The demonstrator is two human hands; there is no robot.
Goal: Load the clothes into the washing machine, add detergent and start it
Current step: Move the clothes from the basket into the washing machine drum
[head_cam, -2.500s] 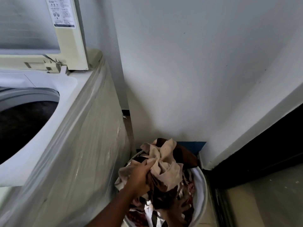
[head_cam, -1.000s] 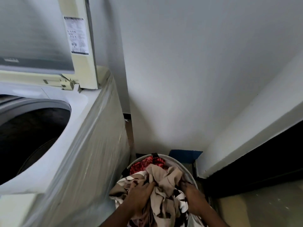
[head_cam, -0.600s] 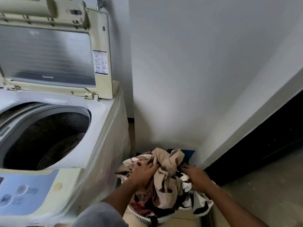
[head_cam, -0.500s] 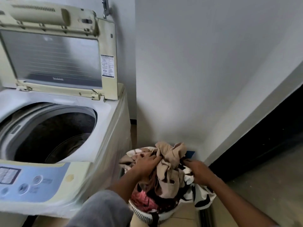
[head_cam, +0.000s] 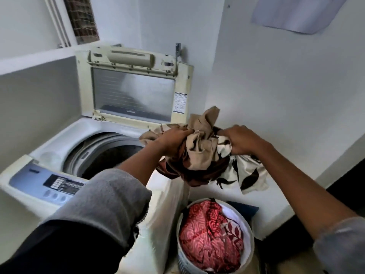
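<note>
A bundle of clothes in beige, brown and white leaf print hangs in the air over the right edge of the top-loading washing machine. My left hand grips its left side and my right hand grips its right side. The machine's lid stands open and its dark drum is exposed to the left of the bundle. A blue control panel runs along the machine's front.
A round white laundry basket sits on the floor to the right of the machine, with red patterned cloth in it. White walls close the corner behind. A low white ledge runs along the right.
Both hands have lifted the beige and brown bundle out of the basket, up and left to the machine's rim. The red cloth is left in the basket.
</note>
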